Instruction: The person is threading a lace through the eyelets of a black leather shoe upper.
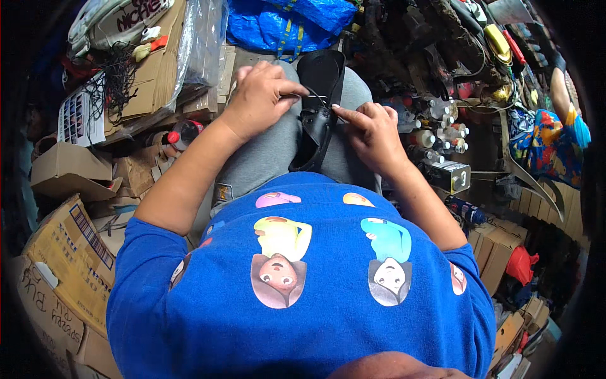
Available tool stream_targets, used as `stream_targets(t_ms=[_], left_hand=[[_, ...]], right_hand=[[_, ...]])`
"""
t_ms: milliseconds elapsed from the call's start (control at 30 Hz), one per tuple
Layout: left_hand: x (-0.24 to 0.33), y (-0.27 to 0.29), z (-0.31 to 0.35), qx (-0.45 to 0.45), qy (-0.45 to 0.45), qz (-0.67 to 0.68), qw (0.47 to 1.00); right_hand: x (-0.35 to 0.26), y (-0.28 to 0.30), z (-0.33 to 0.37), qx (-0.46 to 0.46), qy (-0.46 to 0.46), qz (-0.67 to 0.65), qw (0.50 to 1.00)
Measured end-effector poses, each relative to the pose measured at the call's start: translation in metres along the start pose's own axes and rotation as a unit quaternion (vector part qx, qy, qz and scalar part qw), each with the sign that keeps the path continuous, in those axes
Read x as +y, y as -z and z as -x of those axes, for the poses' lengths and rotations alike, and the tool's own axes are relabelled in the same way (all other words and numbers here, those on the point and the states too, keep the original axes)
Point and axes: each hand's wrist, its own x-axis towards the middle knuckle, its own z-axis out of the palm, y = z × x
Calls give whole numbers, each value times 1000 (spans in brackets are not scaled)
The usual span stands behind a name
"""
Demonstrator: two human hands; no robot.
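Across my lap lies a black sandal (pixel 322 68), its bare insole at the far end and its dark upper toward my belly. My left hand (pixel 265 95) is at its left edge, thumb and index finger pinched together. A thin pale strand (pixel 314 96), thread or needle, runs from those fingertips over the sandal. On the other side, my right hand (pixel 374 129) has its index fingertip against the sandal's upper, with the other fingers curled. Whatever small thing its fingertips hold is too small to make out. Grey trousers (pixel 265 148) are under the sandal.
Cardboard (pixel 151 76) and a tangle of black cord (pixel 120 82) are piled at left, near a red-capped jar (pixel 184 134). A blue bag (pixel 290 25) lies ahead. Several small bottles (pixel 442 132) crowd the right, beside a metal can (pixel 451 177). Another person's arm (pixel 558 91) shows at far right.
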Motion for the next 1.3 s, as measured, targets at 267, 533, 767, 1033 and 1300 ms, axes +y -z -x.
stream_targets(t_ms=[267,533,767,1033,1300], left_hand=[[-11,-14,-8,-44,-24,127,991],[-15,-17,-9,-50,-27,140,989],[-17,-19,-9,-48,-29,143,988],[-14,-23,-11,-50,-33,142,988],[-15,-26,-15,-81,-17,150,985]], right_hand=[[36,11,-23,-80,-13,-112,990],[39,12,-30,-107,-32,-135,985],[39,13,-31,-100,-17,-138,985],[43,9,-31,-125,-40,-196,972],[42,8,-31,-124,-35,-198,972]])
